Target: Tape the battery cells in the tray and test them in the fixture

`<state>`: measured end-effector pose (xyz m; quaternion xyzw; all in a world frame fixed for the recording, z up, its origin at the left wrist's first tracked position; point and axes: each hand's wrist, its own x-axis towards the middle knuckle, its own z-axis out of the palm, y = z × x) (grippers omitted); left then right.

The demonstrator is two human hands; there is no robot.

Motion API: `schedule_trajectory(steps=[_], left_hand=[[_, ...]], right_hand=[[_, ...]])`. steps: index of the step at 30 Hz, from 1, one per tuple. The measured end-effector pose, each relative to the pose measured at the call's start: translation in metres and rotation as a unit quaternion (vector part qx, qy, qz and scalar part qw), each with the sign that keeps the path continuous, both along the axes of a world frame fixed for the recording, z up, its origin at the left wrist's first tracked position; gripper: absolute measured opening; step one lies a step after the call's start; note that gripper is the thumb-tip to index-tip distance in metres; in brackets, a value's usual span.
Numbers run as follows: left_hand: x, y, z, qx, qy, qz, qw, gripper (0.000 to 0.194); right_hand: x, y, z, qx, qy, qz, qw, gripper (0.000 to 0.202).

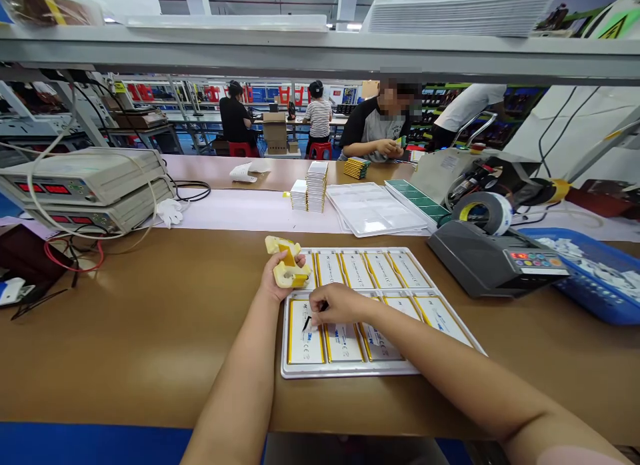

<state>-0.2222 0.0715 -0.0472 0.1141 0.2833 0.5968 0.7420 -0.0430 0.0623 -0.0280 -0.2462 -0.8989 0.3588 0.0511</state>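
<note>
My left hand (pixel 276 278) is wrapped round a pale yellow block with a notch (pixel 290 273), just above the upper left part of a white tray (pixel 305 370). Flat white battery packs with yellow edges (pixel 306 341) lie in two rows in the tray. Over the left pack of the near row, my right hand (pixel 333 305) is closed in a pinch. A small black and white strip (pixel 309 323) shows at its fingertips, over the pack's face.
A tape dispenser (pixel 495 258) and a blue basket (pixel 600 278) stand right. Stacked packs (pixel 316 185) and clear trays (pixel 375 208) lie behind. Two meters (pixel 85 185) stand left. A shelf beam (pixel 320 55) crosses above. A person (pixel 377 125) sits opposite.
</note>
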Motion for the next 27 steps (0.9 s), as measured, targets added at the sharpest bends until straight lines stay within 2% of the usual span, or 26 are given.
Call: schedule_trajectory(steps=[2, 3, 6, 8, 11, 14, 20, 25, 27], left_hand=[[0.000, 0.000, 0.001, -0.002, 0.000, 0.001, 1.000, 0.025], [0.000, 0.000, 0.001, -0.003, 0.000, 0.000, 1.000, 0.025], [0.001, 0.000, 0.003, -0.008, 0.002, -0.005, 1.000, 0.024], [0.001, -0.001, 0.004, -0.013, 0.004, -0.002, 1.000, 0.024], [0.001, -0.001, 0.004, -0.013, 0.004, 0.002, 1.000, 0.025], [0.001, -0.002, 0.003, 0.006, -0.002, -0.006, 1.000, 0.025], [0.000, 0.000, 0.003, 0.015, 0.010, -0.015, 1.000, 0.024], [0.002, 0.000, 0.006, 0.027, 0.013, -0.019, 0.999, 0.023], [0.002, -0.001, 0.008, 0.021, 0.019, -0.014, 1.000, 0.022]], right_hand=[[0.012, 0.010, 0.002, -0.105, 0.018, 0.045, 0.993, 0.027], [0.019, 0.015, 0.002, -0.125, 0.013, 0.044, 0.991, 0.028], [0.037, 0.026, 0.002, -0.059, -0.057, -0.040, 0.996, 0.028], [0.043, 0.029, 0.001, -0.007, -0.092, -0.063, 0.994, 0.026], [0.045, 0.031, 0.002, 0.015, -0.104, -0.024, 0.994, 0.022], [0.045, 0.033, 0.003, 0.002, -0.103, 0.007, 0.995, 0.020], [0.045, 0.023, -0.001, 0.013, -0.079, -0.038, 0.996, 0.024], [0.042, 0.008, -0.008, 0.038, -0.035, -0.009, 0.999, 0.028], [0.043, 0.009, -0.009, 0.057, -0.030, -0.040, 0.997, 0.026]])
